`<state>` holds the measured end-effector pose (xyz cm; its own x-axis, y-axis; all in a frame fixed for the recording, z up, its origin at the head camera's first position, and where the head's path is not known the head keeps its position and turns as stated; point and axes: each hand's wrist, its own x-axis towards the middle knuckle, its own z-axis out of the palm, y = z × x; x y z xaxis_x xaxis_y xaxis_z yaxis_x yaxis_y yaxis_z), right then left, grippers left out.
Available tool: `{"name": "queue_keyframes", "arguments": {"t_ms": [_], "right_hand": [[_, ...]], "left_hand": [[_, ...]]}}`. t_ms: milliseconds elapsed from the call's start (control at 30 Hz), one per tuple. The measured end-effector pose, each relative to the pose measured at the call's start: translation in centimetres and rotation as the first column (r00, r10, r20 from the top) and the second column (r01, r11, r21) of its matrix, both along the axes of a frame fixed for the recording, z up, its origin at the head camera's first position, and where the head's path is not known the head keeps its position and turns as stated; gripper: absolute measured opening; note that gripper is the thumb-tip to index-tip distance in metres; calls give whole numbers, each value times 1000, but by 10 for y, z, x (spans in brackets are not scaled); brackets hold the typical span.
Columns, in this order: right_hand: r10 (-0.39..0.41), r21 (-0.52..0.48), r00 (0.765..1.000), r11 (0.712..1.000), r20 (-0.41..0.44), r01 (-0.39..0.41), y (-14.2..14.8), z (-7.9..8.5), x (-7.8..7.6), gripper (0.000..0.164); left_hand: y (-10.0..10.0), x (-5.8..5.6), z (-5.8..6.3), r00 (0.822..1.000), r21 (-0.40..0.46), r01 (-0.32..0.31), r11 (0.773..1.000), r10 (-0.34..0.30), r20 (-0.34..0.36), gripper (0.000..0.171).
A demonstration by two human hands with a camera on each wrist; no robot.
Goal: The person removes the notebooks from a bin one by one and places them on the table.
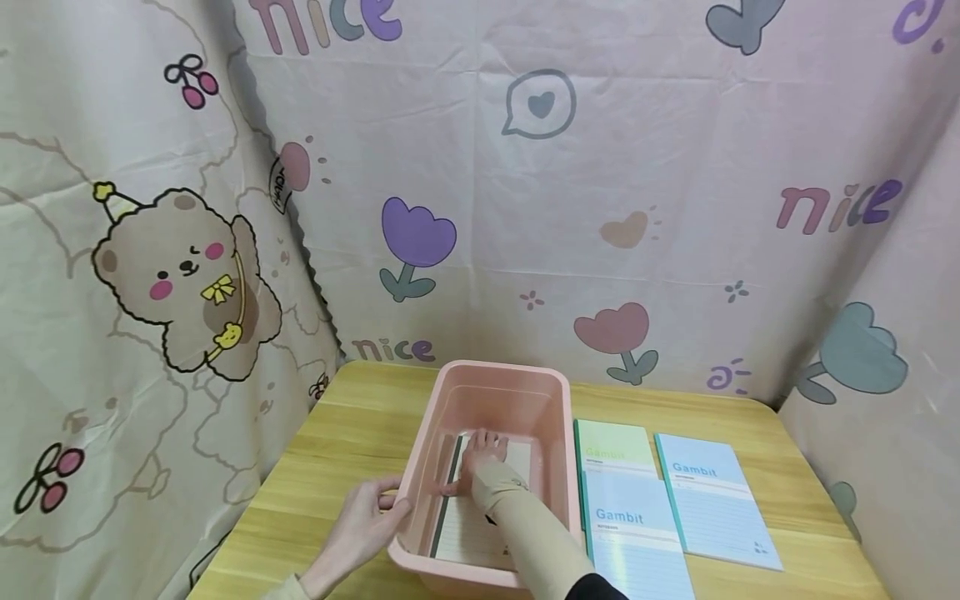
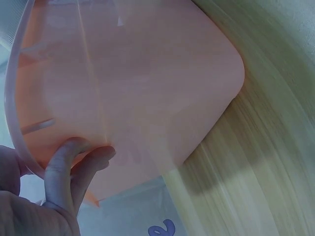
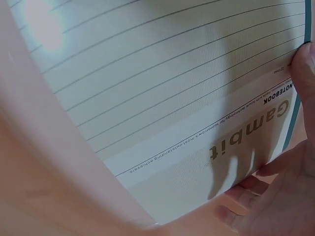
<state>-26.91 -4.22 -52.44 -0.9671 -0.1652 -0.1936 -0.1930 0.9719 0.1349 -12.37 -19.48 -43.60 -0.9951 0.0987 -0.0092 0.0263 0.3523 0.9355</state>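
Note:
A pink plastic bin [image 1: 501,407] stands on the table, and a cream Gambit notebook [image 1: 467,533] with a dark green spine lies inside it. At the bin's left rim, my left hand [image 1: 360,521] grips the edge; the left wrist view shows its fingers [image 2: 61,169] curled against the outer wall. My right hand [image 1: 483,467] reaches into the bin over the notebook with its fingers spread. In the right wrist view the thumb touches the notebook's spine, while the other fingertips [image 3: 229,216] extend past its top edge. Part of the notebook is hidden by my forearm.
To the right of the bin lie a light green notebook [image 1: 611,437], a blue notebook [image 1: 637,533] overlapping it, and another blue notebook [image 1: 716,496]. The wooden table [image 1: 322,467] meets a printed curtain [image 1: 480,183] at the back and sides.

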Motion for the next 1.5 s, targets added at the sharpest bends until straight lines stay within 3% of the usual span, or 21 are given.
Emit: {"name": "queue_keyframes", "arguments": {"t_ms": [367,667,900,1067,1233,1500], "right_hand": [[29,-43,999,999,-18,-30,4,-8,-7,112],[60,-60,990,996,-130,-69,9,-15,-13,122],[108,-63,976,990,-190,-122,11,-19,-22,116],[158,-65,968,983,-194,-173,13,-10,-24,107],[132,-75,973,986,-188,-148,17,1,-24,100],[105,-66,952,989,-287,-129,21,10,-34,91]], "left_hand": [[0,2,-3,1000,9,12,1000,-12,-4,46],[0,2,-3,1000,5,3,1000,-3,-14,46],[0,1,-4,1000,15,3,1000,-3,-4,47],[0,1,-4,1000,19,2,1000,-2,2,45],[1,2,-3,1000,6,-10,1000,10,-4,45],[4,1,0,999,-10,-38,999,38,14,48]]}}
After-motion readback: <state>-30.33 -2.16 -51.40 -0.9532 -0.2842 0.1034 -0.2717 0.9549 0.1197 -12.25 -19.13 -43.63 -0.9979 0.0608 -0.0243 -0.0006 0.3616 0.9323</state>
